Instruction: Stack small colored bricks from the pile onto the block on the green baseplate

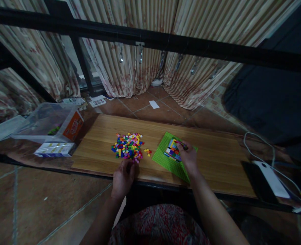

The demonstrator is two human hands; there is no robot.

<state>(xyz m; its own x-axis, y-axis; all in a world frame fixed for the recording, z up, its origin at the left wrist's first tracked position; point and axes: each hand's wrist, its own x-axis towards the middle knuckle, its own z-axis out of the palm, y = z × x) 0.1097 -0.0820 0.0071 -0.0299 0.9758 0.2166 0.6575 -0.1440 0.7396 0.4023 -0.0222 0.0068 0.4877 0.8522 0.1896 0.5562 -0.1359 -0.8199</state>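
A multicoloured block of toy building bricks [173, 150] stands on a green studded baseplate [177, 170]. My right hand [188, 157] is at the right side of this block, fingers closed in a pinch at its top edge; whatever they hold is too small to make out. To the left lies a heap of loose small bricks [127, 145] in many colours. At the heap's near edge is my left hand [124, 176], its fingers curled together beside some pink bricks; anything inside them is hidden. A few yellow and red bricks [147, 151] lie between heap and baseplate.
The wooden board [216, 160] carries all this. On the left are a clear plastic box [47, 119] with an orange label and a small white carton [55, 149]. A white device [270, 178] with cables lies at right. A black rail [150, 35] crosses ahead, before striped curtains.
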